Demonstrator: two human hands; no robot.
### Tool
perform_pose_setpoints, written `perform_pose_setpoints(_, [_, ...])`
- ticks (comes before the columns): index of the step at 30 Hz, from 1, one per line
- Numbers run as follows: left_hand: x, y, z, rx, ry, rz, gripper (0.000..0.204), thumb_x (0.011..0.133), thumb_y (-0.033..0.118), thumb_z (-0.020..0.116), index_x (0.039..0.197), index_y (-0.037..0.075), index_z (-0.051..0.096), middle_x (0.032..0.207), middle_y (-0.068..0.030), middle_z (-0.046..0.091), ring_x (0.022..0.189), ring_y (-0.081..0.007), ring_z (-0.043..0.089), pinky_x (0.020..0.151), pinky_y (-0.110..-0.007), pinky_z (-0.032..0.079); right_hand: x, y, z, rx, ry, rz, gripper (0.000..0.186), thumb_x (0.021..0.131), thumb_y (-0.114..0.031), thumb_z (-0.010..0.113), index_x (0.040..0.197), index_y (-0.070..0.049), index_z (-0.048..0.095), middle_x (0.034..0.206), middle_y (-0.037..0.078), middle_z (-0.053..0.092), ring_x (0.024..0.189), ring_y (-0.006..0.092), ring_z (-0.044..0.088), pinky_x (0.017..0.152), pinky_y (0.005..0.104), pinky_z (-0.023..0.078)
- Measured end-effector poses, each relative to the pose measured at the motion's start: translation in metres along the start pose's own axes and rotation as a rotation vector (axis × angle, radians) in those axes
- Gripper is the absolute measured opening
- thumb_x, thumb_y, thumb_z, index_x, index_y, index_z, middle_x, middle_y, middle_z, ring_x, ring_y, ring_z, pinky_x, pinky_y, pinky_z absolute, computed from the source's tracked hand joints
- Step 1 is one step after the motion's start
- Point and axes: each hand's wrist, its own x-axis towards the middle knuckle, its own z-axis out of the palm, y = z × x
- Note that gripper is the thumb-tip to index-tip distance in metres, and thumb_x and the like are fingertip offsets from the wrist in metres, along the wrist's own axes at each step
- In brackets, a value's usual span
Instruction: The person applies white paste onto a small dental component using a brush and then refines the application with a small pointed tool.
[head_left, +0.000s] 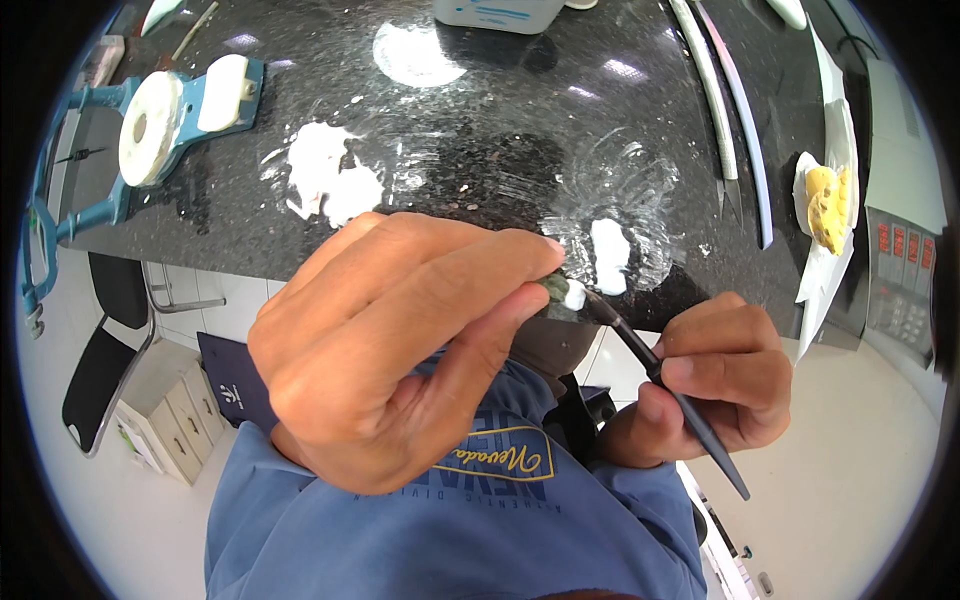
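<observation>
Near the front edge of the black speckled counter [470,170], my left hand [390,350] pinches a small dark-green piece [554,290] bearing a small white part [574,296] between thumb and index finger. My right hand [715,385] is closed on a slim black brush-like tool [700,430], whose dark tip meets or nearly meets the white part. Just beyond lies a small white paste patch [610,255] amid smears; a larger, irregular white patch [330,175] is farther left.
A teal-and-white articulator [152,125] stands left, with a grey container [497,12] at the back. Long tweezer-like tools [712,100], a blue rod [750,170], yellow material [828,205] on white paper and a keypad device [900,290] are right. A chair [105,370] and cabinet [170,430] stand below.
</observation>
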Motion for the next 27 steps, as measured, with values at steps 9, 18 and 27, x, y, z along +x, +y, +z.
perform_pose_setpoints(9, [-0.012, 0.010, 0.007, -0.006, 0.114, -0.128, 0.017, 0.076, -0.010, 0.069, 0.092, -0.005, 0.069, 0.084, -0.0142, 0.068, 0.076, -0.0210, 0.063, 0.067, -0.027, 0.049, -0.014, -0.012, -0.096, -0.500, 0.635, -0.192, 0.048, 0.101, -0.041, 0.042, 0.113, 0.003, 0.056, 0.087, 0.025, 0.067, 0.071, 0.0250, 0.066, 0.060, 0.0289, 0.053])
perform_pose_setpoints(18, [-0.005, 0.020, 0.027, -0.101, 0.225, 0.166, 0.020, 0.078, -0.011, 0.068, 0.096, -0.002, 0.067, 0.086, -0.0143, 0.068, 0.078, -0.0211, 0.064, 0.070, -0.028, 0.051, -0.010, -0.004, -0.154, -0.993, 0.574, 0.399, 0.024, 0.090, -0.015, 0.065, 0.108, 0.001, 0.065, 0.096, 0.017, 0.071, 0.087, 0.0224, 0.068, 0.082, 0.0325, 0.052])
perform_pose_setpoints(27, [0.013, 0.021, 0.036, -0.232, 0.364, 0.244, 0.025, 0.073, -0.016, 0.071, 0.095, -0.003, 0.068, 0.090, -0.0156, 0.068, 0.081, -0.0212, 0.067, 0.072, -0.028, 0.053, 0.041, 0.011, -0.143, -0.966, -0.007, 0.271, 0.043, 0.076, -0.008, 0.072, 0.118, -0.006, 0.063, 0.122, 0.019, 0.062, 0.126, 0.0367, 0.049, 0.101, 0.0385, 0.041])
